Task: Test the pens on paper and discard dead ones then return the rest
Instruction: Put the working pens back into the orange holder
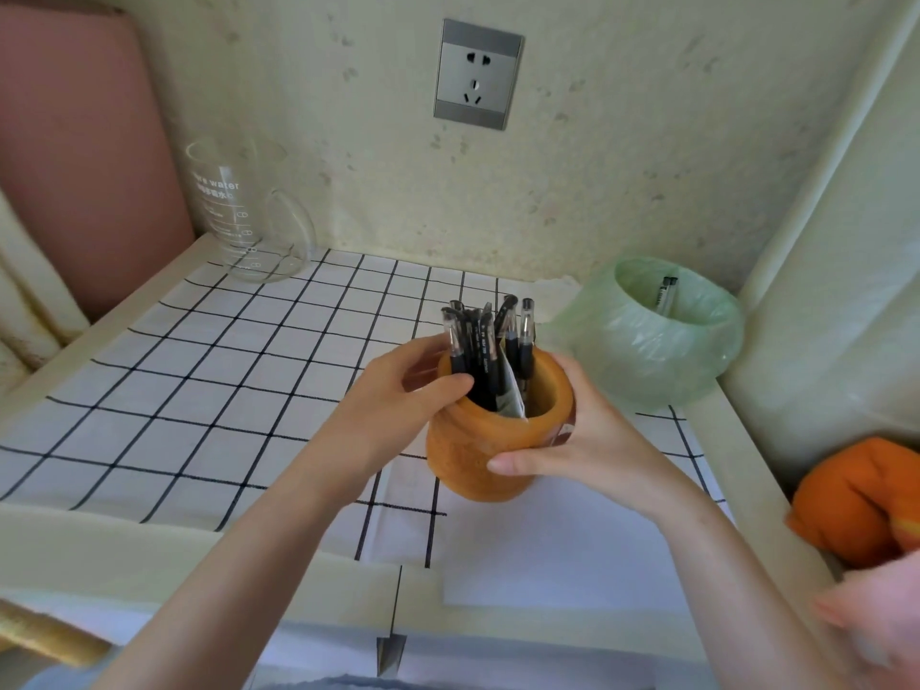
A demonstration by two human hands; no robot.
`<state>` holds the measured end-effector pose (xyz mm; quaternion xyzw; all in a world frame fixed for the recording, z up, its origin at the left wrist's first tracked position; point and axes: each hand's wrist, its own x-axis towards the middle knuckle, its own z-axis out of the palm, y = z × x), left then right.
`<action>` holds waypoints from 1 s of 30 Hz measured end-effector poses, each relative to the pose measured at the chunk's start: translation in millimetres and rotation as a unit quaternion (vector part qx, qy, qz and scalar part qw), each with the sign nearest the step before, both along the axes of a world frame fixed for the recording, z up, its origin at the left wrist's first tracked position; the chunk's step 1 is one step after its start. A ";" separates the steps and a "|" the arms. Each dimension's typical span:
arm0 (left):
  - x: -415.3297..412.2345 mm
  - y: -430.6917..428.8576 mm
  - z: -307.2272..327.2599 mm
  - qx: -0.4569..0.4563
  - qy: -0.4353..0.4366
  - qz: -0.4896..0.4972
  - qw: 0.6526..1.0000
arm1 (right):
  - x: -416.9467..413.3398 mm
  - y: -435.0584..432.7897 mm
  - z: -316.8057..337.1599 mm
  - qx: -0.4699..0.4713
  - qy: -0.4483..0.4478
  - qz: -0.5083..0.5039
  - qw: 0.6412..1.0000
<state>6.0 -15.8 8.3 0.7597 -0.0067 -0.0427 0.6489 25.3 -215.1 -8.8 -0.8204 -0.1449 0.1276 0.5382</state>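
Left hand (pixel 398 390) and right hand (pixel 577 440) clasp the orange pen holder (pixel 473 460); a tilt may spill its black pens (pixel 485 341).

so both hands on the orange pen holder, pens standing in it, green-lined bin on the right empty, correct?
Not quite: the green-lined bin is not empty; the head view shows at least one pen leaning inside it. The rest holds: left hand and right hand grip the orange pen holder, pens standing in it.
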 end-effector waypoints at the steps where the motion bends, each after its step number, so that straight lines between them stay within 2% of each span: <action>1: 0.4 0.9 0.4 -0.008 0.000 -0.003 1.000 | 0.3 -0.5 0.4 0.002 -0.002 -0.005 1.000; 5: 0.4 0.2 2.5 -0.054 -0.013 0.013 0.998 | 3.1 0.0 5.3 0.009 -0.023 -0.043 0.999; 8: 6.6 1.8 -1.3 -0.062 -0.008 0.058 0.996 | 11.9 4.9 10.6 0.050 -0.036 -0.091 0.994; 9: 9.3 3.0 -4.5 -0.032 -0.002 0.066 0.997 | 17.9 8.4 9.3 0.065 -0.044 -0.114 0.990; 11: 11.9 4.0 -12.9 0.110 0.008 0.045 0.993 | 30.9 15.9 3.7 0.095 -0.065 -0.170 0.979; 13: 9.7 0.5 -22.2 0.253 -0.005 -0.021 0.967 | 44.0 23.0 -3.5 0.105 -0.090 -0.224 0.965; 16: 6.3 -9.8 -36.8 0.377 -0.046 -0.153 0.913 | 57.9 27.8 -10.8 0.091 -0.115 -0.263 0.954; 18: 6.5 -11.3 -44.3 0.405 -0.032 -0.204 0.891 | 62.4 29.5 -14.5 0.081 -0.116 -0.275 0.951; 23: 11.0 -4.7 -58.5 0.472 -0.029 -0.227 0.851 | 66.7 31.7 -22.3 0.073 -0.118 -0.281 0.950; 30: 14.4 -3.6 -60.8 0.460 -0.015 -0.235 0.856 | 66.0 23.6 -22.1 0.105 -0.124 -0.245 0.956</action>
